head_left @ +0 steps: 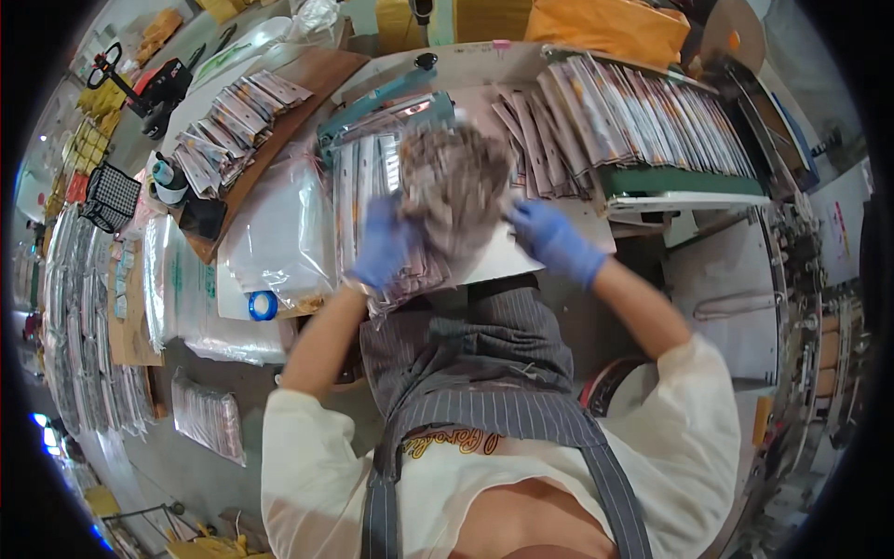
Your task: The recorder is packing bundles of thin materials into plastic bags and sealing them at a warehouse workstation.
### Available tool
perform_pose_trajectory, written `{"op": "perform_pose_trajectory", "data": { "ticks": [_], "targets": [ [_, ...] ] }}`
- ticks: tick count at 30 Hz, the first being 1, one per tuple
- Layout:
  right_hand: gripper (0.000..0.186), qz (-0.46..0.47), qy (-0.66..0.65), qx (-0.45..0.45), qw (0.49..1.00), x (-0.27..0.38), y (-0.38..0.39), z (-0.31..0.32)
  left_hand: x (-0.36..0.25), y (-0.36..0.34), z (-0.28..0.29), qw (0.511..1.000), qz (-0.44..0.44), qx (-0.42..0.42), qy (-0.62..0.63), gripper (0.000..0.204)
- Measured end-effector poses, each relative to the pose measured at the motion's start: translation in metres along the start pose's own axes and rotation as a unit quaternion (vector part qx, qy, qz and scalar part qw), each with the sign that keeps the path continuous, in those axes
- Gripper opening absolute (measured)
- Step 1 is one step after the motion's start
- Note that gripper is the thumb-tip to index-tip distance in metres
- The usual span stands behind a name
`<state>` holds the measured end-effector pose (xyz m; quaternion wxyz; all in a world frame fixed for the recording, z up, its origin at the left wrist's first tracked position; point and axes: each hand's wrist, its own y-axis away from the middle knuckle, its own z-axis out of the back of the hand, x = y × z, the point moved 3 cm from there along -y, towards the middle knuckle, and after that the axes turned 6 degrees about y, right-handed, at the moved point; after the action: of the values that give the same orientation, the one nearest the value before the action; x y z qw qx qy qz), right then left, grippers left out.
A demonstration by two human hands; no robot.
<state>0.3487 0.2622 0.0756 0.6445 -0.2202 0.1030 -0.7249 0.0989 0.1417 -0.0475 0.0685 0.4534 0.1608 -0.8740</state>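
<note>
A brownish-grey bundle (454,186), smeared by motion, is between my two blue-gloved hands over the white worktop. It is too blurred to tell whether it is cloth or a clump of packets. At its left edge is my left hand (382,244), its fingers blurred and partly hidden. On the bundle's right side, my right hand (557,240) has curled fingers, closed around something dark that I cannot make out. Flat printed packets (358,177) stand in a row beside and beyond my left hand. More packets (424,270) lie under that hand at the worktop's front edge.
A long row of upright packets (652,116) fills a green-based tray at the back right. Clear plastic bags (279,233) and a blue tape roll (264,306) lie on the left. Further left, a brown board (279,116) carries more packets and a dark bottle (169,182).
</note>
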Motion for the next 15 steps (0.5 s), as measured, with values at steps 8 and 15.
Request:
{"op": "perform_pose_trajectory", "data": {
  "ticks": [8, 15],
  "targets": [
    [0.011, 0.045, 0.031, -0.069, 0.996, 0.006, -0.079, 0.138, -0.227, -0.072, 0.083, 0.972, -0.079, -0.208, 0.082, 0.023],
    [0.014, 0.03, 0.01, -0.119, 0.992, 0.002, -0.068, 0.144, -0.233, -0.066, 0.084, 0.968, -0.075, -0.2, 0.13, 0.018]
  ]
}}
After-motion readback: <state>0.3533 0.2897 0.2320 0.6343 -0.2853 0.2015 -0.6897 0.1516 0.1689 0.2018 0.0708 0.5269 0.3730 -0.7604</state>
